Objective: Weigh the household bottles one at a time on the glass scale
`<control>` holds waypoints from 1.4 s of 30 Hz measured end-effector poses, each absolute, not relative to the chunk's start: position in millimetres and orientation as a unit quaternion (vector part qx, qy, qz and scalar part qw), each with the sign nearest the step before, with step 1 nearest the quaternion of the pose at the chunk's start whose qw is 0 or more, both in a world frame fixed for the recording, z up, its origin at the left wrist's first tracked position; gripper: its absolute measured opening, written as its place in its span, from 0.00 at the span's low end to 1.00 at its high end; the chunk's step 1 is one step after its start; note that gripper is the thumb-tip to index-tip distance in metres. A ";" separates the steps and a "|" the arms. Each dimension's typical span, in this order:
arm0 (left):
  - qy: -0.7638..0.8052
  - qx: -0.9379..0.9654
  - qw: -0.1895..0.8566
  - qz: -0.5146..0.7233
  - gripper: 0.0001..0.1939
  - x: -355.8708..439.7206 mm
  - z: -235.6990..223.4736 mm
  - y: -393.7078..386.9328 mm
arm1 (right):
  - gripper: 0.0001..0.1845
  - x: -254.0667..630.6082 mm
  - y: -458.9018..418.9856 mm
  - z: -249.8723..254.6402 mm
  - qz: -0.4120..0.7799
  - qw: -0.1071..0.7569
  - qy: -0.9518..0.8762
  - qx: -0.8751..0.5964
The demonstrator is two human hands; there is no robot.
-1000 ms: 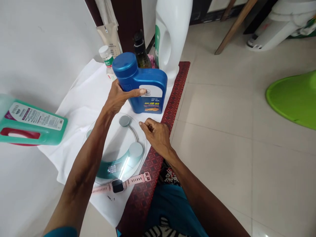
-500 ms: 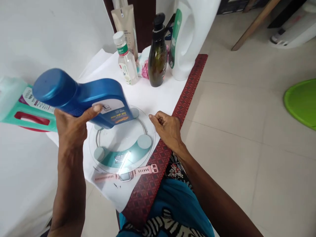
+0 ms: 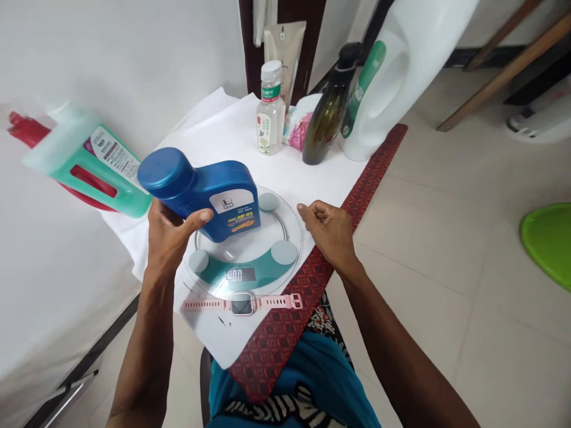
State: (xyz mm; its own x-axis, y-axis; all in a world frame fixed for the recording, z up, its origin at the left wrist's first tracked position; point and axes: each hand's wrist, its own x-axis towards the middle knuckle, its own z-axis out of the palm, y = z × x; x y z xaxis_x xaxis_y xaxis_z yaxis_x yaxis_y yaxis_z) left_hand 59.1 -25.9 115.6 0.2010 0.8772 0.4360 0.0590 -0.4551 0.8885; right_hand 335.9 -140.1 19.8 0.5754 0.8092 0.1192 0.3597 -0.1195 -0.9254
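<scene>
My left hand (image 3: 172, 235) is closed round a blue plastic bottle (image 3: 229, 178), with the thumb across its front. The bottle has a wide blue cap and a white, yellow and orange label. It is over a round glass weighing scale (image 3: 223, 264) with a teal band and a lit display; I cannot tell whether its base touches the glass. My right hand (image 3: 330, 229) is curled shut beside the scale's right edge, with nothing visible in it. A pink-strapped smartwatch (image 3: 242, 304) lies along the scale's near edge.
A green jug (image 3: 93, 169) with red parts stands left. At the back are a small clear bottle (image 3: 270, 113), a beige tube (image 3: 289, 53), a dark pump bottle (image 3: 328, 113) and a large white jug (image 3: 401, 77). A red patterned border (image 3: 375, 172) edges the white-covered table (image 3: 209, 142).
My left hand has brought the blue bottle lower and more upright over the scale. The scale display now shows digits more clearly. My right hand stays curled; the whole view has shifted.
</scene>
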 end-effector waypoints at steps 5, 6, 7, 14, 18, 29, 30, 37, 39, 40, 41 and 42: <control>0.365 0.561 0.441 0.598 0.42 32.4 93.4 -12.6 | 0.24 340.3 -98.7 41.1 0.185 0.531 -0.444 -0.697; 0.389 0.533 0.433 0.614 0.42 27.1 84.7 -9.0 | 0.23 341.7 -86.3 45.3 0.181 0.525 -0.459 -0.693; 0.414 0.509 0.419 0.628 0.41 22.3 74.9 -5.8 | 0.23 343.4 -73.4 48.8 0.178 0.518 -0.475 -0.689; 0.508 0.451 0.392 0.621 0.42 5.4 14.6 1.2 | 0.23 353.7 -10.6 39.9 0.252 0.485 -0.539 -0.641; 0.511 0.462 0.385 0.615 0.42 -1.4 8.7 2.0 | 0.24 353.5 -7.1 20.5 0.263 0.497 -0.531 -0.633; 0.530 0.496 0.370 0.580 0.46 2.8 16.8 -4.3 | 0.22 355.4 -3.4 11.9 0.248 0.458 -0.549 -0.654; 0.518 0.499 0.375 0.585 0.47 3.4 20.6 -7.7 | 0.22 355.5 -2.8 11.5 0.248 0.458 -0.547 -0.656; 0.377 0.662 0.363 0.537 0.46 27.8 79.9 -44.9 | 0.20 353.3 1.1 11.1 0.231 0.452 -0.534 -0.676; 0.379 0.676 0.389 0.498 0.42 40.2 92.6 -47.5 | 0.19 352.3 0.9 14.7 0.234 0.452 -0.528 -0.680; 0.393 0.672 0.405 0.480 0.39 45.7 95.5 -46.8 | 0.19 351.8 0.6 17.1 0.236 0.452 -0.524 -0.683; 0.412 0.663 0.414 0.468 0.35 50.5 96.0 -45.0 | 0.19 351.4 0.4 19.8 0.238 0.452 -0.519 -0.685; 0.433 0.654 0.414 0.463 0.33 54.6 94.5 -42.6 | 0.19 351.1 0.1 22.6 0.241 0.452 -0.517 -0.686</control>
State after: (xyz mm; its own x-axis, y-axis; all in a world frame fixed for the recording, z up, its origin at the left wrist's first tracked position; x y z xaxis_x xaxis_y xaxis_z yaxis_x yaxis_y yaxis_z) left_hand 54.6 -42.6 94.5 0.1965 0.9487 0.2477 0.1820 -0.2835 0.9415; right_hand 351.1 0.1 22.6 0.3502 0.9268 0.1357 0.4914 -0.0585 -0.8689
